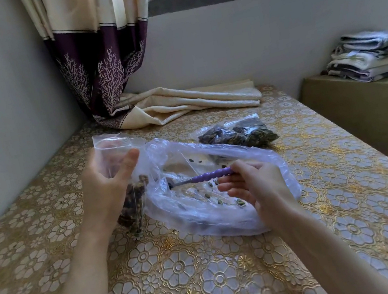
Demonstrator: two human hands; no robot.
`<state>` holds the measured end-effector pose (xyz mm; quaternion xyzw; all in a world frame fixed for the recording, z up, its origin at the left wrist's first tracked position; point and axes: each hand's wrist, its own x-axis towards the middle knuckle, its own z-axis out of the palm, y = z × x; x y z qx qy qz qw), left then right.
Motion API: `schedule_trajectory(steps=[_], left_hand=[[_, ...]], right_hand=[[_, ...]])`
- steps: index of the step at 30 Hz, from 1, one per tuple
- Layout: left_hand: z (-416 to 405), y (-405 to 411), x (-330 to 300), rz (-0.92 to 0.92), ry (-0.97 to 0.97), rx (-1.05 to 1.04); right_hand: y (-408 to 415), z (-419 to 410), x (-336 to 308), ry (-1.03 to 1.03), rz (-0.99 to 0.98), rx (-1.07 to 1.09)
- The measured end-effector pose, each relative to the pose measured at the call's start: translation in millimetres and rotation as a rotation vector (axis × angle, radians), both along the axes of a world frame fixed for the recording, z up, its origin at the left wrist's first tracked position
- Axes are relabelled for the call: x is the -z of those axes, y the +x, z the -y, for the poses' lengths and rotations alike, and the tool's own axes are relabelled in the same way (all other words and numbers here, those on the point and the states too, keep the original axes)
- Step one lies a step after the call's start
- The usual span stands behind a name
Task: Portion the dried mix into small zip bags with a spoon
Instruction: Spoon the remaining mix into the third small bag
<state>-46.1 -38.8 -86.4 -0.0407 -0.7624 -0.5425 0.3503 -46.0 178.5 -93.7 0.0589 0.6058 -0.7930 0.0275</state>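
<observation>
Left hand [109, 184] grips a small zip bag [127, 183] upright near the table's left side. Thumb lies across the front of the film and the fingers are curled behind it, seen faintly through the plastic. Bag is held by its upper half, probably so the mouth stays up and open for filling. The bag's bottom touches or nearly touches the table [211, 285]; cannot tell which. Lower half is already filled with dark dried mix [133, 203].

Right hand [253, 185] pinches the purple spoon [208, 176] at the handle end between thumb and forefinger. Remaining fingers are loosely curled beneath, touching nothing that shows. The handle runs leftward into the big bag [221, 193], and the bowl end sits low inside it, near the side facing the small bag. The spoon's load cannot be read through the wrinkled film.

The big bag lies slumped on the table with its mouth spread wide, just beside the small bag. This keeps spoon travel short. Little mix is visible in it: scattered green and brown pieces on the floor of the bag.

Two filled bags [237, 133] lie at the far side, beyond the big bag, clear of the working area.

Judgement: scooping step in hand; task well along, supply nearly spent. Risk: pieces falling off the spoon between the two bag mouths.

Behind: curtain [102, 67], folded cloth [193, 100], stacked towels [372, 55] on a ledge.
</observation>
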Motion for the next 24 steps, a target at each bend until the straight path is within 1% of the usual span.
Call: schedule_trajectory(steps=[4,7,14,18,24], left_hand=[[1.7,-1.2,2.8,0.043,-0.042,-0.003],[-0.3,-1.2,3.6,0.078,-0.114,0.023],[-10.1,-5.5,11.4,0.239,-0.377,0.023],[-10.2,-7.7,15.6,0.284,-0.335,0.051],[-9.0,-8.7,18.3,0.315,-0.218,0.088]], right_hand=[[0.7,-11.9,-4.7,0.016,-0.048,0.066],[-1.2,-19.9,-8.1,0.004,-0.054,0.113],[1.7,-26.4,-15.1,-0.151,-0.209,0.197],[6.1,-17.6,-18.0,-0.187,-0.307,0.146],[15.0,-2.0,-14.9,-0.079,-0.483,0.008]])
